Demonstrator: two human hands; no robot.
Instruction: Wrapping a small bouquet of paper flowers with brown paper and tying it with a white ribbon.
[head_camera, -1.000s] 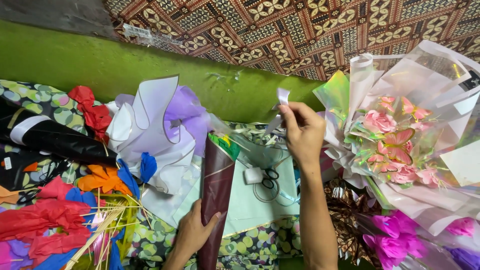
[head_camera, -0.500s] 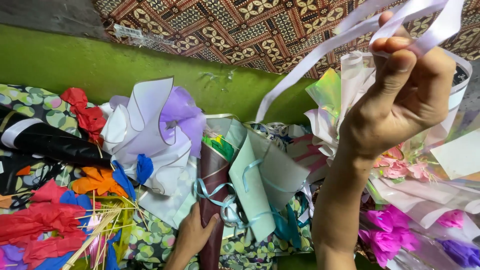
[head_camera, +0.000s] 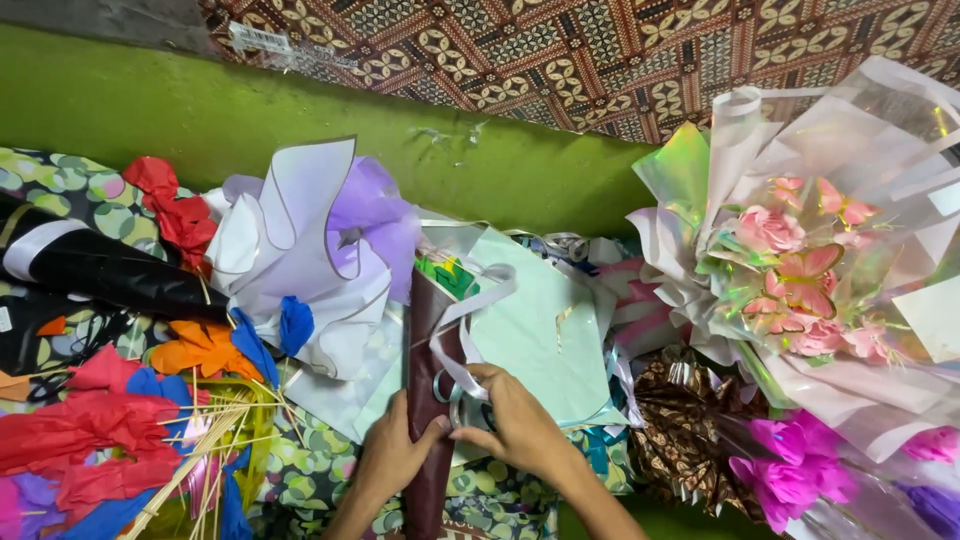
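A dark maroon paper-wrapped bouquet (head_camera: 427, 350) lies upright in the lower middle, with green and yellow showing at its top. My left hand (head_camera: 392, 452) grips its lower stem from the left. My right hand (head_camera: 512, 420) presses a pale lilac ribbon (head_camera: 462, 318) against the wrap, fingers closed on the ribbon's loops. The ribbon runs from my fingers up over the maroon paper toward a mint-green paper sheet (head_camera: 545, 335) behind it.
A white and purple wrapped bouquet (head_camera: 310, 240) lies at left, beside a black cone (head_camera: 90, 265) and red, orange and blue paper flowers on sticks (head_camera: 130, 430). A large pink rose bouquet in clear wrap (head_camera: 820, 270) fills the right. A green wall (head_camera: 300, 110) runs behind.
My right hand, raised high pulling the ribbon half a second ago, has come down onto the maroon wrap. The ribbon now lies in loops on the wrap. My left hand stays on the stem.
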